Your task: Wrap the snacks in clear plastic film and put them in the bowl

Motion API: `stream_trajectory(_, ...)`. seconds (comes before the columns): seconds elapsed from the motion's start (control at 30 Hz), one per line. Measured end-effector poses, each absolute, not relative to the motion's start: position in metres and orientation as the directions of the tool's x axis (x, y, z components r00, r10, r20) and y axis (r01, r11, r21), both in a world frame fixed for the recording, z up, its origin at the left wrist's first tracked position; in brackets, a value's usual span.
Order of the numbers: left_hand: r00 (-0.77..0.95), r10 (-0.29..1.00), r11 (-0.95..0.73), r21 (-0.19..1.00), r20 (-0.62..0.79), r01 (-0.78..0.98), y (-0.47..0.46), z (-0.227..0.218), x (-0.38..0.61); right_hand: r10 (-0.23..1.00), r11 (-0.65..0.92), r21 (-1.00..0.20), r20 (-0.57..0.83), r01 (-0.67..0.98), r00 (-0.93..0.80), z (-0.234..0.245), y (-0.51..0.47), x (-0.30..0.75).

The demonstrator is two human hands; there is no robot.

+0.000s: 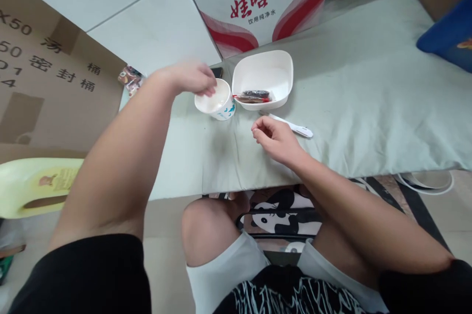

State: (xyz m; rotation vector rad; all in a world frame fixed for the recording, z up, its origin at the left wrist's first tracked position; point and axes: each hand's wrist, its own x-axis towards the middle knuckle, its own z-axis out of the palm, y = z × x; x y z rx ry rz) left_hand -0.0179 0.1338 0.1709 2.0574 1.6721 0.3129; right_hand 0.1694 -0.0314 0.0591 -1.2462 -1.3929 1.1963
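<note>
My left hand (191,77) reaches over the far rim of a small white paper cup (217,103) with blue marks, fingers curled down and touching its edge. My right hand (275,138) rests on the pale green cloth (368,107), fingers loosely curled with nothing visible in them. A white plastic spoon (293,126) lies just beyond the right hand. A white square bowl (263,78) right of the cup holds a dark wrapped packet (254,96).
A white carton with red print (258,4) stands behind the bowl. Brown cardboard (47,83) lies at the left, a yellow-green container (33,186) below it. A small snack wrapper (130,79) sits left of the cup. A blue object (448,34) is at the right edge.
</note>
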Motion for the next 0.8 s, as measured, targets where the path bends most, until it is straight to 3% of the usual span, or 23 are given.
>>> stream_trajectory(0.03,0.175,0.972,-0.073,0.503,-0.158,0.861,0.129,0.178,-0.026,0.995,0.025,-0.99,0.01,0.14,-0.104,0.059,-0.032,0.168)
stream_trajectory(0.13,-0.079,0.988,-0.015,0.606,0.129,0.795,0.117,0.18,-0.072,0.992,0.016,-0.986,-0.006,0.166,-0.13,0.056,-0.034,0.161)
stream_trajectory(0.2,-0.273,0.938,0.082,0.629,0.213,0.773,0.112,0.163,-0.117,0.989,0.026,-0.98,-0.003,0.198,-0.146,0.053,-0.037,0.155)
stream_trajectory(0.37,-0.55,0.801,0.337,0.58,0.239,0.742,0.102,0.104,-0.222,0.977,0.087,-0.944,0.018,0.318,-0.214,0.044,-0.045,0.137)
stream_trajectory(0.53,-0.545,0.824,0.325,0.658,0.157,0.68,0.122,0.072,-0.268,0.975,0.05,-0.932,-0.033,0.36,-0.22,0.042,-0.047,0.127)
stream_trajectory(0.7,-0.484,0.873,0.362,0.584,0.059,0.726,0.153,0.057,-0.289,0.975,0.012,-0.924,-0.074,0.382,-0.211,0.043,-0.045,0.125)
stream_trajectory(0.8,-0.451,0.884,0.316,0.552,0.125,0.772,0.152,0.05,-0.298,0.971,0.022,-0.922,-0.073,0.388,-0.229,0.044,-0.044,0.125)
